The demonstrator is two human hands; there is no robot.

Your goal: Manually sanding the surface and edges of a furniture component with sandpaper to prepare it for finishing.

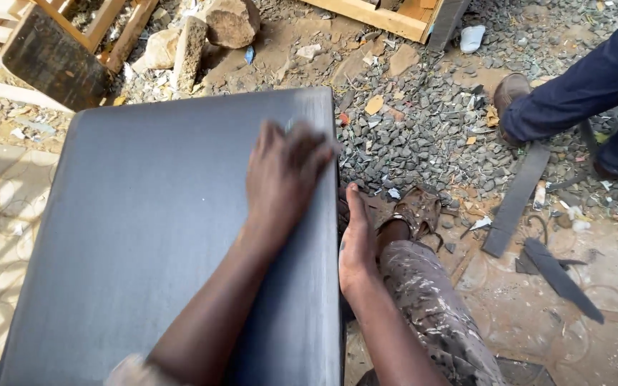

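Note:
A large dark grey upholstered panel (144,236) lies in front of me, tilted away. My left hand (284,171) rests palm down on its top near the far right corner. The hand is blurred, with a pale smear at the fingertips, so I cannot tell whether it holds anything. My right hand (357,243) clasps the panel's right side edge, thumb pointing up along the rim and fingers hidden behind the side.
My leg in paint-spattered trousers (430,307) and a sandal (413,211) stand right of the panel on gravel (423,136). Another person's dark blue trouser leg (581,86) and brown shoe (509,93) are at the top right. Dark strips (516,200), stones (230,21) and wooden frames (101,28) lie around.

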